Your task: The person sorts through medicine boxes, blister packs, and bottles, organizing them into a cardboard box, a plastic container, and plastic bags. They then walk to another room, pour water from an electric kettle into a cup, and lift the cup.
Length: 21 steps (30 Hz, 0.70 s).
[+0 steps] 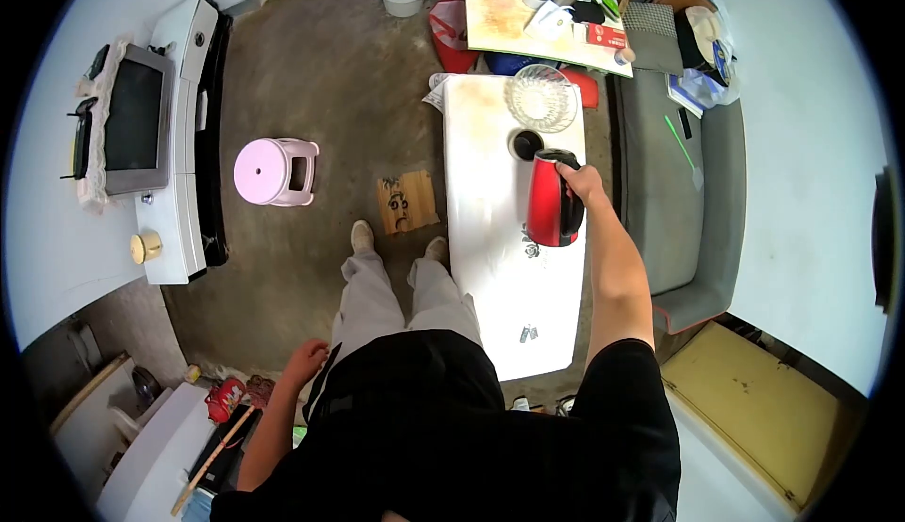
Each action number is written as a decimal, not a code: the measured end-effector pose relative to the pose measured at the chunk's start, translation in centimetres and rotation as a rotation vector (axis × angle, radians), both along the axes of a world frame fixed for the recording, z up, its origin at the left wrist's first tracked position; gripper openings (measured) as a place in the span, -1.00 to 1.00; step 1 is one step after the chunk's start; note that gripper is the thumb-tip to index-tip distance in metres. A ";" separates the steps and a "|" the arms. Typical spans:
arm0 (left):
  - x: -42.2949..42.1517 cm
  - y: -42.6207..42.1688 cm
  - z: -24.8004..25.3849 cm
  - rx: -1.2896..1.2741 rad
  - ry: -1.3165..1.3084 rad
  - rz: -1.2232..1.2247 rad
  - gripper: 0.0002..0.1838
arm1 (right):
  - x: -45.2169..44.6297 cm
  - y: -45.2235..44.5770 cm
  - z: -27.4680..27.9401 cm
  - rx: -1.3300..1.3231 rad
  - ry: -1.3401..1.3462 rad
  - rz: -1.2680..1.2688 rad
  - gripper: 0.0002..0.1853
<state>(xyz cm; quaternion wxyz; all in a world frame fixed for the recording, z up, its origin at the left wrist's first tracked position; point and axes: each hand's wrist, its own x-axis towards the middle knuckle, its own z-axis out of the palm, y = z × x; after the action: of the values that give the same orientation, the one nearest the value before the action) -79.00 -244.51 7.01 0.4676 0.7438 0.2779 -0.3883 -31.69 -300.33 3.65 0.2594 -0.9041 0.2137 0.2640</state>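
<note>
My right hand (583, 183) is wrapped round the black handle of a red electric kettle (545, 200) over the white table (514, 296). Whether its base touches the tabletop I cannot tell. Just beyond the kettle stands a dark round cup (525, 144), close to the kettle's top end. Behind the cup sits a clear ribbed glass bowl (542, 98). My left hand (306, 362) hangs at my side, holding nothing, its fingers loose and slightly bent.
A cluttered wooden table (495, 27) adjoins the far end. A grey sofa (660, 211) lines the right side. On the floor are a pink stool (264, 173) and a flat wooden board (407, 202) by my feet. A television (137, 122) stands at left.
</note>
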 end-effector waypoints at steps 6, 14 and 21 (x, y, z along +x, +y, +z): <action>-1.6 1.0 -2.5 -0.008 0.001 0.004 -0.71 | 1.0 1.1 0.7 -0.024 0.104 0.048 -0.43; 0.1 1.1 -2.0 0.031 -0.030 -0.012 -0.72 | 2.2 3.5 3.3 -0.098 0.196 0.043 -0.45; 1.2 0.2 -1.2 -0.039 0.044 0.115 -0.72 | 2.5 2.8 2.6 -0.085 0.195 0.037 -0.46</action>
<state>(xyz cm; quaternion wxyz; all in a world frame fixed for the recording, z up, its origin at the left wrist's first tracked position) -77.79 -244.30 5.83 0.4973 0.7086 0.3229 -0.3825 -29.21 -297.55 6.25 0.1939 -0.8880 0.2323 0.3464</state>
